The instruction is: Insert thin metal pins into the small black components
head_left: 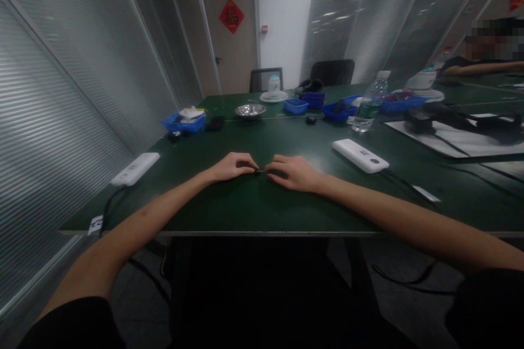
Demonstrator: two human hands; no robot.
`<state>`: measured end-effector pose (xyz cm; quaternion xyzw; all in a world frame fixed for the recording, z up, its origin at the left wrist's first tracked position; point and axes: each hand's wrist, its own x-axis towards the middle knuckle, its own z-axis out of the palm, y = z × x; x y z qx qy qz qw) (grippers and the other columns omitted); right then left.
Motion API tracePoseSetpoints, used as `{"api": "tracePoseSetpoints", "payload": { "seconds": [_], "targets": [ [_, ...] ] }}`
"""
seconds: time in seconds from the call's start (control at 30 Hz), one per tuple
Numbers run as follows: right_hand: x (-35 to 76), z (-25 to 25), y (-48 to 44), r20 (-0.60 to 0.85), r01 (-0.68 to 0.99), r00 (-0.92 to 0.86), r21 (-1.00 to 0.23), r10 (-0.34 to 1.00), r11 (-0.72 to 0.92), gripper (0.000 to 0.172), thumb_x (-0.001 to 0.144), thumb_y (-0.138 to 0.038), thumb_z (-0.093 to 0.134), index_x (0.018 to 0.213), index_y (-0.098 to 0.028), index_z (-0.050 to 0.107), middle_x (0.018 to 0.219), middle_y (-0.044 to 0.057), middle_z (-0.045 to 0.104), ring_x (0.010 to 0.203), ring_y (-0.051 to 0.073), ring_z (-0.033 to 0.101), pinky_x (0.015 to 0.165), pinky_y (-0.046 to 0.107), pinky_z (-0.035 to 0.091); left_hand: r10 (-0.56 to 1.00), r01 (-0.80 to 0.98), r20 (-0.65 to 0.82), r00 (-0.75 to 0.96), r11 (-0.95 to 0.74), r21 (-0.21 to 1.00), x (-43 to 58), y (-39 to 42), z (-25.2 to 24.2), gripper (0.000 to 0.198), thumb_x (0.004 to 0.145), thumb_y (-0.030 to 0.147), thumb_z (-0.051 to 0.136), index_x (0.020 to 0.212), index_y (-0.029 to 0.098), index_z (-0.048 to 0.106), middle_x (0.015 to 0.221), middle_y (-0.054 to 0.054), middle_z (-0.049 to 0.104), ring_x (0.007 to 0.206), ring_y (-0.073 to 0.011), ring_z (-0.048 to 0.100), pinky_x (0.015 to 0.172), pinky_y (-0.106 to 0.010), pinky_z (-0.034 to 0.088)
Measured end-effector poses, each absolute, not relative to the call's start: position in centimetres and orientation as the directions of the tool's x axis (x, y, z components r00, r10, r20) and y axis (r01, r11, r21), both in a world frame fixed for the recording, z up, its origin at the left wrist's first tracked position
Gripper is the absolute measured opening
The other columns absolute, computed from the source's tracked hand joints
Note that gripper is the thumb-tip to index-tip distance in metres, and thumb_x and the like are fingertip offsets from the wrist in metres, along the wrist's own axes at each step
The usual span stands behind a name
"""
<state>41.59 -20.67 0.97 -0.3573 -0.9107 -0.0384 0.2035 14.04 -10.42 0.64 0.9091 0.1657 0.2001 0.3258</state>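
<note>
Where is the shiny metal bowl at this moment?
In the head view, the metal bowl sits toward the far end of the green table, left of the small blue basket and beyond the left hand.

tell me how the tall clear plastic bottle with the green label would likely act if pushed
The tall clear plastic bottle with the green label may tip if pushed near the top, since it stands upright on a narrow base. Once over, its rounded body would probably roll on the flat green tabletop. Its see-through plastic wall likely flexes a little when squeezed.
</note>
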Motion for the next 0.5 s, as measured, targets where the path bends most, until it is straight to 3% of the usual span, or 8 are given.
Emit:
{"api": "tracePoseSetpoints", "payload": {
  "seconds": [0.13,0.5],
  "targets": [
    [41.54,0.72,-20.63,0.407,0.666,-0.666,-0.052,0.624,0.744,0.033,0.106,-0.039,0.048,0.128,-0.022,0.067,0.109,0.007,0.064,0.077,0.016,0.058,0.065,0.028,0.038,0.425,0.171,0.263,0.866,-0.746,0.643,14.11,-10.65,0.80,0.023,0.098,0.033,0.067,0.112,0.019,0.079,0.108,-0.009,0.071,0.099,-0.0215,0.066,0.091,-0.035,0.050],
    [41.19,0.96,-20.85,0.427,0.654,-0.630,-0.159,0.649,0.739,0.030,0.105,-0.035,0.052,0.126,-0.020,0.066,0.108,0.008,0.063,0.079,0.016,0.059,0.068,0.028,0.042,0.412,0.136,0.258,0.874,-0.717,0.684,13.90,-9.98,0.49,0.023,0.099,0.028,0.066,0.115,0.020,0.079,0.111,-0.009,0.071,0.104,-0.0213,0.066,0.095,-0.035,0.049]
  ]
}}
